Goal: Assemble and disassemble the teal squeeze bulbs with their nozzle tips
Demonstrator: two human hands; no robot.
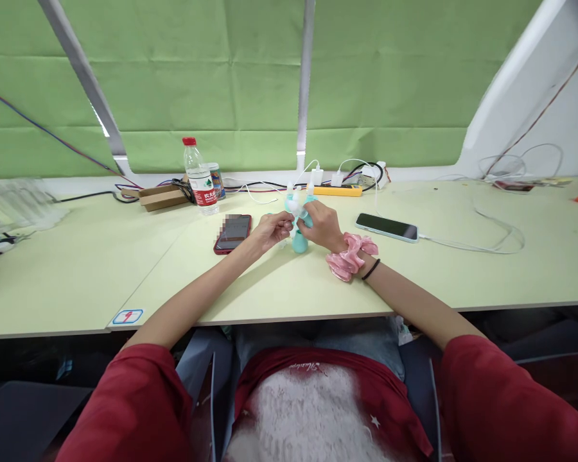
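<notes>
My left hand [273,230] and my right hand [320,224] meet over the middle of the pale green table [279,289]. Between them is a small teal and white bottle-like object [299,226]; my right hand grips its teal body, and its rounded teal base stands on the table. The fingertips of my left hand pinch a small white part at its top. A pink scrunchie [350,255] and a black band sit on my right wrist. What the small white part is cannot be told.
A red-cased phone [232,233] lies just left of my hands. A phone on a white cable [386,226] lies to the right. Behind stand a water bottle [200,178], a cardboard box [162,197], a yellow power strip [338,190] with chargers and tangled cables.
</notes>
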